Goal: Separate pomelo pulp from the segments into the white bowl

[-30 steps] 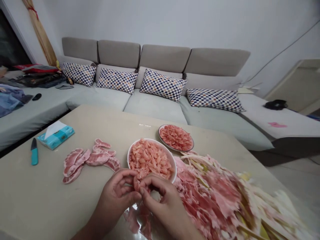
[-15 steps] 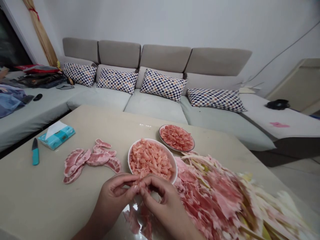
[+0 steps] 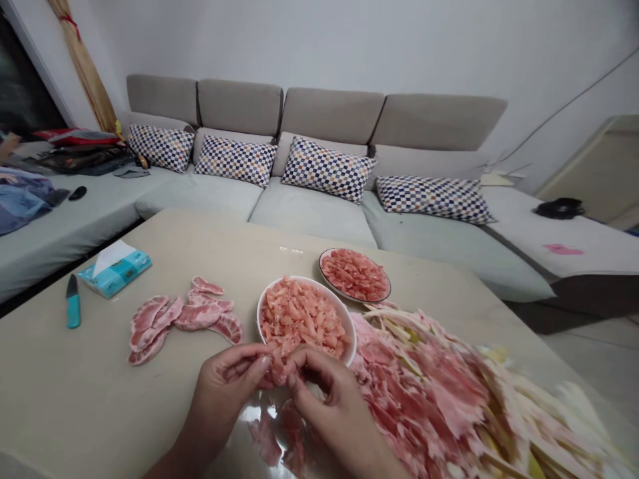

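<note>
Between my hands is a small pink piece of pomelo (image 3: 279, 370), partly hidden by the fingers. My left hand (image 3: 227, 384) pinches its left side, and my right hand (image 3: 327, 392) pinches its right side. Both are closed at the near rim of a white bowl (image 3: 350, 336) heaped with pomelo pulp (image 3: 304, 316). Scraps of thin membrane (image 3: 265, 436) lie on the table below the fingers. Unpeeled pomelo segments (image 3: 187, 316) rest to the left of the bowl. A large pile of peeled membranes and rind (image 3: 429, 392) spreads out beside my right hand.
A dark-rimmed plate (image 3: 355, 274) of redder pulp stands behind the bowl. At the table's left are a blue tissue pack (image 3: 116, 269) and a teal-handled knife (image 3: 72, 303). Beyond the table (image 3: 210, 239) runs a sofa (image 3: 309, 213) with checkered cushions.
The fingertips have drawn slightly apart, and more of the pink pomelo piece shows between them. The bowl, plate, segments and peel pile stay in place; the view has shifted slightly.
</note>
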Tool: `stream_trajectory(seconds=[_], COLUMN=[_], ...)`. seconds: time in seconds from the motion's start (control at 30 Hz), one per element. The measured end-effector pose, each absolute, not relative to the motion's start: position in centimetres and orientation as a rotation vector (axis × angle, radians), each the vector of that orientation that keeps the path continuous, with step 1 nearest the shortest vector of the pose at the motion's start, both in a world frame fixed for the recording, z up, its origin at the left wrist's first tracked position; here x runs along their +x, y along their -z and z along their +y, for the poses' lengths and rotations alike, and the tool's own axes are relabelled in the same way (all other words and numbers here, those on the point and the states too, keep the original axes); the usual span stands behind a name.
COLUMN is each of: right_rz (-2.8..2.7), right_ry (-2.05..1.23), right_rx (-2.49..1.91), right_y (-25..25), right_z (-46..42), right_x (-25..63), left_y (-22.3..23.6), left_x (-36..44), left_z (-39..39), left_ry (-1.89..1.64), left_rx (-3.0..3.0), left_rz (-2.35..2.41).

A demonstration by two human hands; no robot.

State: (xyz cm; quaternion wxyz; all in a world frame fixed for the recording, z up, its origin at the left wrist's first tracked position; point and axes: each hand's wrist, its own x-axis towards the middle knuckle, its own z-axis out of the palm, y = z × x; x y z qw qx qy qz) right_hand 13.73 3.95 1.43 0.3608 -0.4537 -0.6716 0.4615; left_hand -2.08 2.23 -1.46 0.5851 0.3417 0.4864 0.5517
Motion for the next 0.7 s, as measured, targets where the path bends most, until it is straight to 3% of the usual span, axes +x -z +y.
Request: stream_trajectory(seconds=[0.7], right_rz=[-1.56], right_ry=[-1.143], right_rx=[-1.174], right_y=[-2.6], right_z=[5.1], right_x=[17.1], left_y=[0.4], left_x=[-2.2], left_z=[3.0], left_ry=[-1.25], left_rx=[0.501], left_rz=[0.941])
